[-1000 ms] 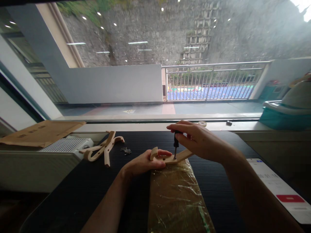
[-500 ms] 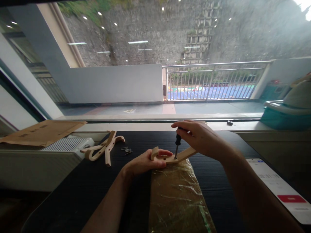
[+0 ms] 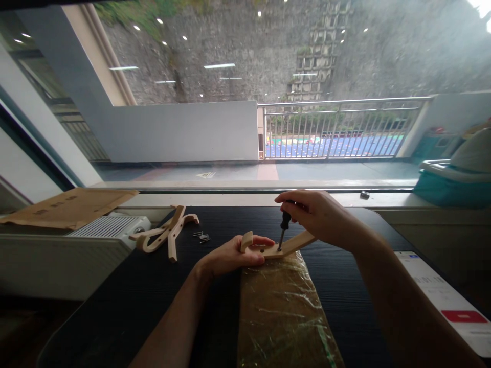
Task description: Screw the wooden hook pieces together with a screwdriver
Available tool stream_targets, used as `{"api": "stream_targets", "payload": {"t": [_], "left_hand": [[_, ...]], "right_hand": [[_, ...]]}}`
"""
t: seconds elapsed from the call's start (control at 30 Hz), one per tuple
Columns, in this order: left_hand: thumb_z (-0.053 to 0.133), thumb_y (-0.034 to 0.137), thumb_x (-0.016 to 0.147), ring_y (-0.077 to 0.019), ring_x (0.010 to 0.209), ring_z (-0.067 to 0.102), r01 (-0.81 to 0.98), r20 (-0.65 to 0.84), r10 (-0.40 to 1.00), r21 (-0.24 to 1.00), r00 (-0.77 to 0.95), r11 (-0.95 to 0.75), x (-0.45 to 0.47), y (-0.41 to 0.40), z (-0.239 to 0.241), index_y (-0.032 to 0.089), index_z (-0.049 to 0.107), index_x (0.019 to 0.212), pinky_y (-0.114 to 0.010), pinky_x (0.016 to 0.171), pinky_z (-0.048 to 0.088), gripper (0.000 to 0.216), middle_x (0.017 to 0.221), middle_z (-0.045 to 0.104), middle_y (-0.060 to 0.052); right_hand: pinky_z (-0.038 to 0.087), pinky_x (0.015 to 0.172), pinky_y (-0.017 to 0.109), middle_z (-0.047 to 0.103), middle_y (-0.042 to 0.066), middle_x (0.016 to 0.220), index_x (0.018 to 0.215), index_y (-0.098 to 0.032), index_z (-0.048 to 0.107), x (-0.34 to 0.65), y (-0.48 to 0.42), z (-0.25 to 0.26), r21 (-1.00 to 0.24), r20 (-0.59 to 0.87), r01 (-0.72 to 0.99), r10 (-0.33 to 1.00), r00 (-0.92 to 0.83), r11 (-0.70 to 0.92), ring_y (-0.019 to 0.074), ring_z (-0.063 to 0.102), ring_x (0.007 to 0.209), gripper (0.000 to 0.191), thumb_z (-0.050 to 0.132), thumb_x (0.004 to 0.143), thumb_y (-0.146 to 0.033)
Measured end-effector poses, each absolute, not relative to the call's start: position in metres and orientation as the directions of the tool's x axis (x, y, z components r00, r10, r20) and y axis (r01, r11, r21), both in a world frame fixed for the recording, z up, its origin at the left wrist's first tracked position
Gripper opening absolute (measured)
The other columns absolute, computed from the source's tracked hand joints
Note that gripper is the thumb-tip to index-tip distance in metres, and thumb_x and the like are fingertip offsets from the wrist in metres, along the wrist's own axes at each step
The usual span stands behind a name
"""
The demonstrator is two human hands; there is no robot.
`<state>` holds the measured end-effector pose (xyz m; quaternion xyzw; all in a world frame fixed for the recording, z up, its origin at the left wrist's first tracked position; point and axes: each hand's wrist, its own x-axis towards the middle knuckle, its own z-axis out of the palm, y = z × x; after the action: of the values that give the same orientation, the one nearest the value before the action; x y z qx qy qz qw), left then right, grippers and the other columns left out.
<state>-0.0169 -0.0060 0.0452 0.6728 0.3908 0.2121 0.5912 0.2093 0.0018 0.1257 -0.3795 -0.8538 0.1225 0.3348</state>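
My left hand [image 3: 233, 254] lies closed around the hooked end of a curved wooden piece [image 3: 295, 244] and presses it down on the top end of a plastic-wrapped board [image 3: 282, 312]. My right hand [image 3: 314, 214] is closed on the black handle of a small screwdriver [image 3: 284, 225]. The screwdriver stands nearly upright with its tip in the wooden piece. Both sit at the middle of the black table [image 3: 134, 301].
Two more curved wooden pieces [image 3: 164, 236] lie crossed at the table's far left, with several small screws [image 3: 202, 236] beside them. A phone [image 3: 450, 301] with a lit screen lies at the right. Brown cardboard [image 3: 65, 207] rests on a white radiator at left; a window ledge runs behind.
My right hand has turned on the screwdriver handle and the tool tilts slightly differently. My left hand and the wooden piece have stayed put; the view shifted a little.
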Motion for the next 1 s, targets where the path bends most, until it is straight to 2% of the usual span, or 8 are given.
{"api": "stream_targets", "payload": {"t": [0.13,0.33,0.57,0.67,0.83,0.9,1.0], "left_hand": [[0.065,0.034,0.075,-0.022,0.101,0.057,0.281,-0.176,0.784,0.96,0.595,0.002,-0.017,-0.006,0.045,0.018,0.057,0.121,-0.032,0.089,0.041,0.049,0.114,0.064,-0.007],[0.065,0.034,0.075,-0.0217,0.101,0.057,0.279,-0.172,0.78,0.96,0.602,-0.004,-0.017,-0.006,0.046,0.017,0.057,0.121,-0.032,0.089,0.041,0.05,0.114,0.064,-0.008],[0.064,0.036,0.076,-0.0223,0.101,0.058,0.293,-0.177,0.786,0.956,0.593,-0.006,-0.017,-0.005,0.044,0.016,0.056,0.122,-0.032,0.089,0.042,0.051,0.114,0.064,-0.008],[0.066,0.036,0.074,-0.0228,0.102,0.057,0.283,-0.176,0.777,0.959,0.605,-0.002,-0.018,-0.005,0.043,0.016,0.055,0.122,-0.033,0.089,0.042,0.053,0.115,0.063,-0.009],[0.07,0.028,0.07,-0.0232,0.107,0.055,0.277,-0.17,0.763,0.961,0.623,-0.012,-0.019,-0.005,0.045,0.017,0.053,0.124,-0.032,0.092,0.04,0.057,0.119,0.061,-0.008],[0.07,0.028,0.07,-0.0233,0.107,0.055,0.286,-0.164,0.764,0.958,0.624,-0.029,-0.019,-0.005,0.046,0.018,0.054,0.123,-0.032,0.092,0.04,0.056,0.119,0.061,-0.008],[0.069,0.03,0.072,-0.0238,0.106,0.056,0.284,-0.175,0.759,0.959,0.627,-0.014,-0.019,-0.006,0.047,0.017,0.054,0.124,-0.033,0.091,0.041,0.056,0.119,0.061,-0.009]], "right_hand": [[0.041,0.063,0.025,0.068,0.004,0.086,0.101,-0.019,0.067,0.208,-0.004,0.131,-0.424,0.472,0.573,0.711,-0.521,0.701,0.0125,0.059,0.072,0.026,0.044,0.089,-0.023],[0.042,0.068,0.023,0.066,0.004,0.106,0.118,-0.023,0.06,0.209,-0.016,0.136,-0.453,0.414,0.473,0.649,-0.639,0.755,0.0126,0.06,0.085,0.036,0.042,0.087,-0.016],[0.039,0.058,0.024,0.069,0.003,0.087,0.113,-0.022,0.064,0.212,-0.01,0.135,-0.423,0.418,0.594,0.729,-0.542,0.684,0.0113,0.057,0.066,0.032,0.045,0.087,-0.021],[0.038,0.057,0.025,0.069,0.004,0.083,0.114,-0.021,0.064,0.212,-0.009,0.135,-0.394,0.427,0.637,0.746,-0.511,0.663,0.0116,0.056,0.063,0.033,0.046,0.086,-0.023],[0.038,0.059,0.024,0.068,0.004,0.095,0.115,-0.022,0.063,0.208,-0.015,0.135,-0.394,0.44,0.572,0.695,-0.569,0.719,0.0109,0.056,0.067,0.036,0.043,0.086,-0.018],[0.038,0.058,0.023,0.068,0.002,0.092,0.114,-0.023,0.063,0.207,-0.017,0.136,-0.408,0.433,0.531,0.67,-0.603,0.742,0.0103,0.055,0.067,0.035,0.043,0.085,-0.018],[0.036,0.055,0.023,0.069,0.001,0.086,0.114,-0.024,0.063,0.209,-0.016,0.137,-0.431,0.407,0.558,0.704,-0.582,0.709,0.009,0.053,0.06,0.034,0.044,0.086,-0.021]]}}
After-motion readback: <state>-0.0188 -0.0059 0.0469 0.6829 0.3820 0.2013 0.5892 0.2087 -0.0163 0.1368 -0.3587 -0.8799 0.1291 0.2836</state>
